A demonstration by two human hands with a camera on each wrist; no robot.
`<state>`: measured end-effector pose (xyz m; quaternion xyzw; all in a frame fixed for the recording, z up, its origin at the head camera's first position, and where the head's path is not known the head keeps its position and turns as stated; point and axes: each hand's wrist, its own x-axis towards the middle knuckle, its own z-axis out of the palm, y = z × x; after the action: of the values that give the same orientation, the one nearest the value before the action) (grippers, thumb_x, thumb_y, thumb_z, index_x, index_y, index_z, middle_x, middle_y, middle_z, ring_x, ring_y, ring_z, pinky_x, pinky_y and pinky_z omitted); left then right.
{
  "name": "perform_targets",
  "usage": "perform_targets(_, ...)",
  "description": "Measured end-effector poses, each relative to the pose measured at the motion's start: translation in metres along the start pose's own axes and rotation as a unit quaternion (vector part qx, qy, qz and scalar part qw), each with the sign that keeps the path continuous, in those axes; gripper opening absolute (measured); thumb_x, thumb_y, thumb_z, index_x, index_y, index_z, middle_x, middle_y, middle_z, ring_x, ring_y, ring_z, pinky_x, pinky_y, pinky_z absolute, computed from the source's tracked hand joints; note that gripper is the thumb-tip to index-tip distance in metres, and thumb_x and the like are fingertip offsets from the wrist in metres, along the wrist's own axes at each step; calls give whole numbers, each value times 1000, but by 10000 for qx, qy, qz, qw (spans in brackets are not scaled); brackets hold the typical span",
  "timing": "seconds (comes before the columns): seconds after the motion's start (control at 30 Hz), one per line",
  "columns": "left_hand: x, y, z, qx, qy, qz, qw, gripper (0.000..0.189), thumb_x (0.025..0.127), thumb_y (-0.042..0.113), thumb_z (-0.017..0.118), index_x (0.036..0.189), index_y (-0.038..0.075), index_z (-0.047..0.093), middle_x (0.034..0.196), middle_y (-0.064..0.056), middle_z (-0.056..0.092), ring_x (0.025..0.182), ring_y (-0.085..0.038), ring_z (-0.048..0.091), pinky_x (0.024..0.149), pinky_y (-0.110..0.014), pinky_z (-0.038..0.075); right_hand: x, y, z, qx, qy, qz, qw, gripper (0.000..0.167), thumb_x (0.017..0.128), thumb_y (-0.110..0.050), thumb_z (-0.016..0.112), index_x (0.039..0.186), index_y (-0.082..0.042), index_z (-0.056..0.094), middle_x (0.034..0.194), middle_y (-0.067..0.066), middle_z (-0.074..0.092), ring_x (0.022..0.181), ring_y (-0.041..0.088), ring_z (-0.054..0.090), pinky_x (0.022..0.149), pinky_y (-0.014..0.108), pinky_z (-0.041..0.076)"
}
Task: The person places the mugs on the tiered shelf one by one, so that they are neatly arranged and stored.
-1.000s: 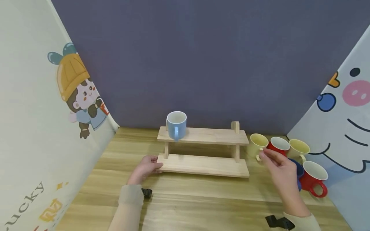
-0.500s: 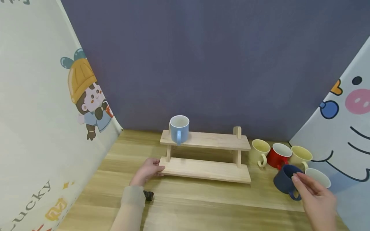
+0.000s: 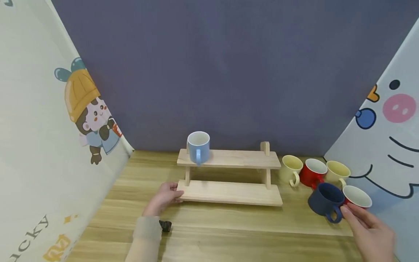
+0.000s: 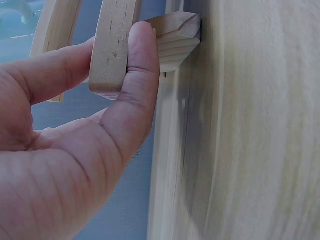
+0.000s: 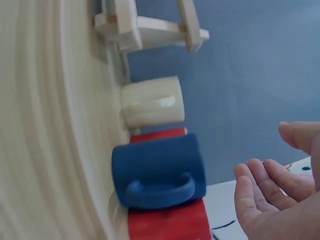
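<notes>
A two-tier wooden rack (image 3: 229, 193) stands on the table, with a light blue mug (image 3: 198, 149) upright on the left of its top shelf. My left hand (image 3: 163, 198) pinches the left end of the lower board; in the left wrist view, the wooden board (image 4: 112, 55) sits between thumb and fingers. At the right, my right hand (image 3: 370, 229) is near the handle of a dark blue mug (image 3: 324, 200). The right wrist view shows that hand (image 5: 280, 190) apart from the blue mug (image 5: 160, 165), thumb and fingers spread with nothing between them.
Behind the dark blue mug stand a yellow mug (image 3: 290, 170), a red mug (image 3: 312, 174) with white inside and another yellow mug (image 3: 337, 173). A second red mug (image 3: 357, 196) is beside it, partly behind the right hand. A dark cloth wall (image 3: 229, 72) closes the back.
The right hand has moved from the left yellow mug's handle to the dark blue mug, then from its rim down near its handle. The left hand keeps its hold on the rack.
</notes>
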<state>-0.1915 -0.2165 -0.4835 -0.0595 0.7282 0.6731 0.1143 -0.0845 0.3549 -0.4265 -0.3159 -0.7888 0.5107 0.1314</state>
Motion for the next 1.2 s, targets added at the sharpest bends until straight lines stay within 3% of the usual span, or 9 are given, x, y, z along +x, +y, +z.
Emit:
perform_targets(0.23,1,3,-2,33,-47,-54,10000,52,97,-8,63,138,-26,36,110,-27,54,77,-23,58,78,-43,64,10,13,-5,-491,-63,179,9986,81,88,-61,71,142,-2,59,94,-17,66,73,-16,52,54,8,51)
perform_targets(0.33,1,4,-2,53,-33,-69,10000,53,96,-8,64,138,-26,36,114,-29,55,79,-24,60,78,-42,64,15,19,-5,-768,-125,147,9969,82,88,-63,70,140,-1,60,100,-6,70,80,-4,55,53,10,49)
perform_targets(0.43,1,4,-2,89,-43,-73,9999,55,97,-8,64,139,-27,35,119,-32,53,83,-26,61,78,-43,64,22,26,-6,-1079,-309,17,9937,82,90,-64,67,139,2,60,105,8,73,95,16,58,55,17,49)
perform_targets(0.57,0,5,-2,110,-50,-73,9999,55,97,-8,63,139,-27,33,125,-36,51,88,-29,62,79,-44,64,31,31,-6,-1336,-660,-31,9888,88,92,-67,60,139,6,56,120,26,66,115,40,51,70,38,53)
perform_targets(0.67,-1,7,-1,135,-61,-70,9999,56,97,-8,63,140,-27,32,129,-38,49,92,-31,62,80,-46,63,38,32,-7,-1518,-971,-34,9836,92,95,-69,53,140,11,52,128,33,59,120,48,46,79,54,52)
perform_targets(0.8,0,5,-1,116,-18,-130,9998,54,97,-9,62,140,-26,34,128,-37,50,93,-31,62,80,-44,64,50,33,-8,-1702,-1365,-163,9758,93,98,-68,48,139,15,49,118,31,65,118,49,47,85,58,51)
perform_targets(1.0,1,3,-2,80,-4,-188,9998,54,97,-9,62,140,-25,34,127,-35,51,91,-30,62,80,-43,64,60,40,-6,-1656,-1531,-318,9737,88,100,-63,49,135,18,51,107,24,70,111,43,55,82,51,54)
perform_targets(1.2,3,5,-2,21,-27,-178,9998,55,97,-9,63,140,-26,33,118,-30,51,81,-25,59,80,-42,64,66,45,-4,-1229,-1952,-504,9717,85,102,-59,50,136,19,51,110,20,71,86,9,66,67,21,60)
